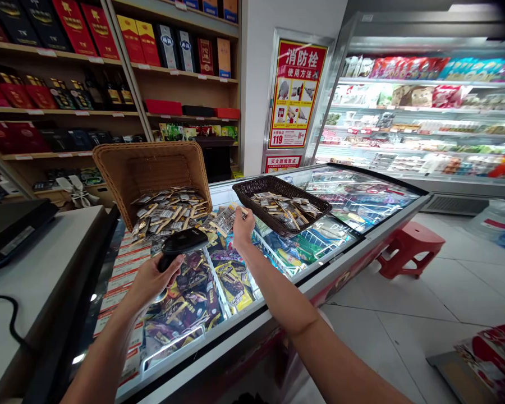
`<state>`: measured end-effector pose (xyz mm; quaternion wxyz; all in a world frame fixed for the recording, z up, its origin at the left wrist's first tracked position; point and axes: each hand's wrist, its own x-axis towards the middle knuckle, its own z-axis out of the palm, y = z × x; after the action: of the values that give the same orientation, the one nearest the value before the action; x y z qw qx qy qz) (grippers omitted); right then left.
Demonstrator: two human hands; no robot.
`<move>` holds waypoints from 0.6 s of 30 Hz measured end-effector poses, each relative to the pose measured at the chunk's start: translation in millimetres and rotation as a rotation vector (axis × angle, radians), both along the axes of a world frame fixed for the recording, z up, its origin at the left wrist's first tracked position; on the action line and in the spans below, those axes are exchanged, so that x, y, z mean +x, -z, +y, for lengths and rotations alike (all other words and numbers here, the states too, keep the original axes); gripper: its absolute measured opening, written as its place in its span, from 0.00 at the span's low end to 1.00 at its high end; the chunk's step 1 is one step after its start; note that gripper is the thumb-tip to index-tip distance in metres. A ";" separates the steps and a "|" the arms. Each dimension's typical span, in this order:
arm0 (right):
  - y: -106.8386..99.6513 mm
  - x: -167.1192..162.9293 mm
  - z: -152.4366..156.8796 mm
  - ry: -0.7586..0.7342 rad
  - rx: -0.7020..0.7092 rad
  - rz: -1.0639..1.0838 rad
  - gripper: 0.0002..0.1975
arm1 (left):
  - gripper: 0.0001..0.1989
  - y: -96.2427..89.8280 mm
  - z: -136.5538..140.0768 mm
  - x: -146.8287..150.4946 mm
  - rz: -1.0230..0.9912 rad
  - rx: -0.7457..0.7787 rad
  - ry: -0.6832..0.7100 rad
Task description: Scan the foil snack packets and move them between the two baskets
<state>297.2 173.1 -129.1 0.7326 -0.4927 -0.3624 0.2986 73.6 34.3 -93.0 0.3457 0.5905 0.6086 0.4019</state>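
Note:
My left hand (pixel 157 279) is wrapped round the handle of a black barcode scanner (pixel 185 240), its head pointing right above the freezer glass. Between the fingers of my right hand (pixel 243 225) is a small clear packet (pixel 226 217) with a printed label; its contents are too small to name. To the left, a tan wicker basket (pixel 151 154) lies tipped with its mouth toward me, many similar packets (pixel 168 210) spilling from it. Just right of my right hand sits a dark brown woven tray (pixel 252 188) with more such packets (pixel 286 209) in it.
Basket and tray rest on a glass-topped chest freezer (pixel 320 264) of bagged frozen goods. A counter (pixel 54 241) with a black device (pixel 12 230) stands left. A red stool (pixel 416 247) is on the floor at right. Shelves of boxes and a refrigerated display (pixel 425 120) stand behind.

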 end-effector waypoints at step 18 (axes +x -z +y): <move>-1.7 1.0 -4.3 0.016 -0.071 0.007 0.17 | 0.33 -12.0 -6.9 8.1 0.027 -0.031 0.043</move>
<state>298.3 168.8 -127.5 0.7184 -0.5203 -0.3449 0.3071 81.7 27.5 -81.0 0.3552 0.6032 0.6066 0.3769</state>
